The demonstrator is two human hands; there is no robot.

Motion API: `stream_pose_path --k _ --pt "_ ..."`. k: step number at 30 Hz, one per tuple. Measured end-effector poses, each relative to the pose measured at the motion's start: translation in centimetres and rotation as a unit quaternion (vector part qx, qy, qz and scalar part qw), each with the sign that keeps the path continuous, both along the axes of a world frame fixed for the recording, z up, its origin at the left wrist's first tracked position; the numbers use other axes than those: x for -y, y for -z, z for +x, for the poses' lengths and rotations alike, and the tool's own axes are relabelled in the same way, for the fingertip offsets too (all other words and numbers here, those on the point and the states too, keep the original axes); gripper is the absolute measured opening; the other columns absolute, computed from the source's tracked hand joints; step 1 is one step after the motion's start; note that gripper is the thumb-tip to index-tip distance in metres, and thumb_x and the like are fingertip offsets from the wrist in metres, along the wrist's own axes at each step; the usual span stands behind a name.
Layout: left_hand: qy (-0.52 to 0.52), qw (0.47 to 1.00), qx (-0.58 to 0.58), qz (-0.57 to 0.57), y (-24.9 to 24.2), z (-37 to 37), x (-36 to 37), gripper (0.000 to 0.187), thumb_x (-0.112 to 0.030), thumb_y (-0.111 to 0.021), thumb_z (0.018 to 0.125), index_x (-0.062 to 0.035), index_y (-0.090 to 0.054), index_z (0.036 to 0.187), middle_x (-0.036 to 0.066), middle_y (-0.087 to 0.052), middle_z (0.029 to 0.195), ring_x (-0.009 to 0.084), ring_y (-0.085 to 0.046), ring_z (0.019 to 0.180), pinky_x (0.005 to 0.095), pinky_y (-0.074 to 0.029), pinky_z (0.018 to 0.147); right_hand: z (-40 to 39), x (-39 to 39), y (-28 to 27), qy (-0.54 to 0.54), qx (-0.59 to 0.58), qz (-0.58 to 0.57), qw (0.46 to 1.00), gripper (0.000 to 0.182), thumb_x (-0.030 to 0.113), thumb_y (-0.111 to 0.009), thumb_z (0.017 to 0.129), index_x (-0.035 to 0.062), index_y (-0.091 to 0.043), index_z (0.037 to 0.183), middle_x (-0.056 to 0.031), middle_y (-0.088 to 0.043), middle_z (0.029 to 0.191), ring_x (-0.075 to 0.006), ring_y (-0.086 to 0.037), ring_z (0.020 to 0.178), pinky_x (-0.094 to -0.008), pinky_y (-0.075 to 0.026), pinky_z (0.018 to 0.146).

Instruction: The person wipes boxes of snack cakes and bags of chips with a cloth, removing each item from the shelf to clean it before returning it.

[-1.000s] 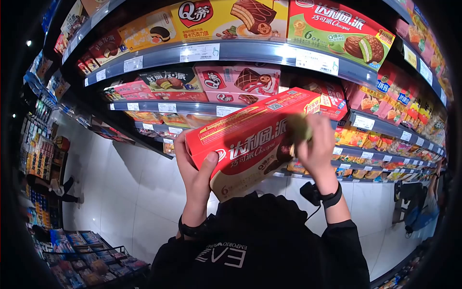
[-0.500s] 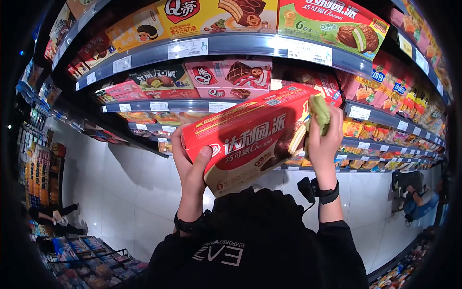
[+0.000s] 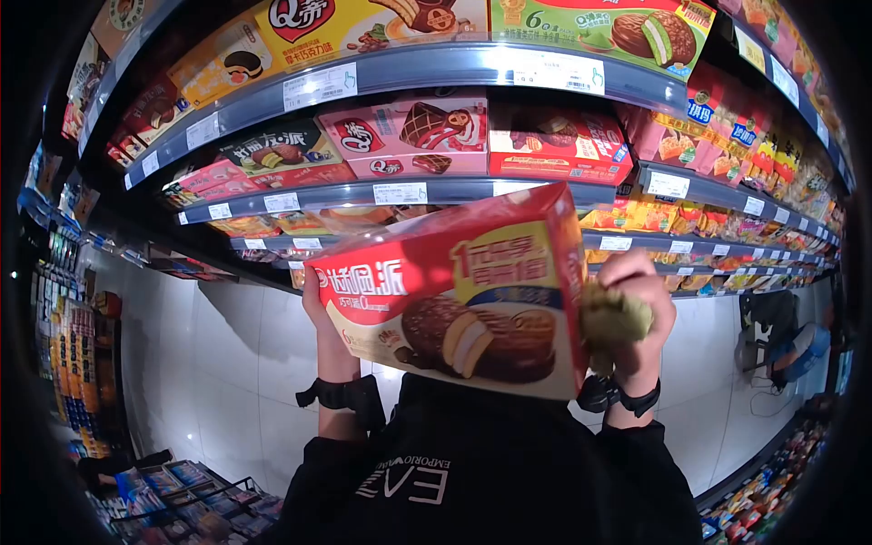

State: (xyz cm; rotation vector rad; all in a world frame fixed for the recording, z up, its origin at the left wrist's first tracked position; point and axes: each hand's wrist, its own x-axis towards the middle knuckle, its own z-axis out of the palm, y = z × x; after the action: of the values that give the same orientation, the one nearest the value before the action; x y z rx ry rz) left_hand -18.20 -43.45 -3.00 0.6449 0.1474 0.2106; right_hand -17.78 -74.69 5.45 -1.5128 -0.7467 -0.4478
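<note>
A shopper's left hand (image 3: 318, 313) grips the left end of a red snack box (image 3: 454, 313) between body and shelves, its fingers largely hidden behind the carton, an end hold that appears to leave the broad front and far end free. The right hand (image 3: 656, 304) curls around a bunched green cloth (image 3: 615, 320), pressed together at the box's right end, though blur makes contact hard to tell. Behind, a pink box (image 3: 418, 134) faces outward above price tags (image 3: 400, 193), presumably so passers-by can read both.
</note>
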Motion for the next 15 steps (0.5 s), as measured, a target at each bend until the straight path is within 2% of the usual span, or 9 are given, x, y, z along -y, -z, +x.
stream_pose_path --k 1,2,4,5,7,9,11,12,15 --pt "0.031 0.996 0.041 -0.07 0.2 0.2 0.4 0.056 -0.044 -0.04 0.087 0.0014 -0.039 0.119 0.019 -0.053 0.111 0.0276 -0.058 0.094 0.0387 -0.05 0.077 -0.4 0.0 -0.5 0.0 -0.001 -0.001 1.0 0.029 0.01 -0.071 0.062 0.0017 -0.056 0.086 -0.0113 -0.055 0.086 -0.0195 -0.054 0.075 -0.0289 -0.043 0.065" --pt "0.081 0.994 0.068 -0.031 0.2 0.2 0.8 0.051 -0.04 -0.042 0.087 0.0011 -0.041 0.118 0.018 -0.051 0.111 0.0265 -0.055 0.098 0.0362 -0.047 0.084 -0.8 -0.1 -1.2 -0.024 0.046 -0.05 0.997 0.029 0.009 -0.071 0.061 0.002 -0.056 0.085 -0.0115 -0.055 0.084 -0.0197 -0.054 0.073 -0.0285 -0.043 0.062" --pt "0.154 0.98 0.102 -0.068 0.2 -0.3 2.8 0.051 -0.04 -0.042 0.087 0.001 -0.041 0.118 0.017 -0.051 0.111 0.0264 -0.054 0.099 0.0361 -0.046 0.085 -1.1 -0.5 -3.7 -0.035 0.108 -0.126 0.985 0.032 0.005 -0.072 0.058 0.0021 -0.058 0.087 -0.0129 -0.055 0.081 -0.0213 -0.054 0.068 -0.0276 -0.043 0.056" --pt "0.195 0.969 0.114 -0.103 0.3 -0.8 4.0 0.051 -0.04 -0.042 0.087 0.001 -0.041 0.118 0.017 -0.051 0.111 0.0264 -0.054 0.099 0.036 -0.046 0.085 -0.9 -1.0 -3.8 -0.031 0.108 -0.126 0.986 0.032 0.005 -0.072 0.058 0.0021 -0.058 0.087 -0.0129 -0.055 0.081 -0.0213 -0.054 0.068 -0.0276 -0.043 0.056" --pt "0.269 0.936 0.134 -0.183 0.5 -1.7 6.6 0.051 -0.039 -0.042 0.087 0.0009 -0.041 0.118 0.017 -0.051 0.111 0.0263 -0.054 0.099 0.0359 -0.045 0.086 -0.4 -1.8 -4.1 0.029 0.062 -0.003 0.998 0.033 0.005 -0.072 0.057 -0.0009 -0.056 0.086 -0.0137 -0.054 0.079 -0.0226 -0.054 0.068 -0.0282 -0.043 0.056" --pt "0.331 0.892 0.148 -0.27 0.7 -2.3 9.0 0.05 -0.039 -0.042 0.087 0.0009 -0.041 0.118 0.017 -0.051 0.111 0.0262 -0.054 0.1 0.0358 -0.045 0.086 0.6 -2.9 -4.5 0.036 0.087 -0.011 0.996 0.029 0.003 -0.066 0.067 -0.0053 -0.05 0.09 -0.0136 -0.053 0.084 -0.022 -0.053 0.074 -0.0299 -0.043 0.066" --pt "0.372 0.847 0.157 -0.346 1.1 -2.2 11.3 0.05 -0.039 -0.042 0.087 0.0008 -0.041 0.118 0.017 -0.051 0.111 0.0262 -0.053 0.1 0.0356 -0.045 0.087 0.3 -5.1 -3.1 0.006 0.058 0.073 0.996 0.027 0.003 -0.059 0.074 -0.0055 -0.047 0.097 -0.0135 -0.051 0.091 -0.0198 -0.05 0.082 -0.0295 -0.041 0.072" --pt "0.383 0.829 0.16 -0.374 1.3 -2.0 12.1 0.05 -0.039 -0.042 0.087 0.0008 -0.041 0.118 0.017 -0.051 0.111 0.0261 -0.053 0.1 0.0356 -0.044 0.087 -0.5 -6.0 -2.9 0.009 -0.08 0.156 0.984 0.027 0.006 -0.054 0.079 -0.006 -0.043 0.101 -0.0127 -0.048 0.095 -0.0178 -0.048 0.086 -0.0281 -0.039 0.076" --pt "0.399 0.801 0.169 -0.413 1.3 -1.2 12.9 0.049 -0.038 -0.043 0.087 0.0007 -0.041 0.118 0.017 -0.05 0.111 0.026 -0.053 0.101 0.0354 -0.044 0.088 -0.6 -7.0 -1.3 0.043 -0.06 0.194 0.978 0.026 0.006 -0.053 0.08 -0.0051 -0.042 0.102 -0.0123 -0.047 0.095 -0.0165 -0.047 0.085 -0.0274 -0.038 0.076"
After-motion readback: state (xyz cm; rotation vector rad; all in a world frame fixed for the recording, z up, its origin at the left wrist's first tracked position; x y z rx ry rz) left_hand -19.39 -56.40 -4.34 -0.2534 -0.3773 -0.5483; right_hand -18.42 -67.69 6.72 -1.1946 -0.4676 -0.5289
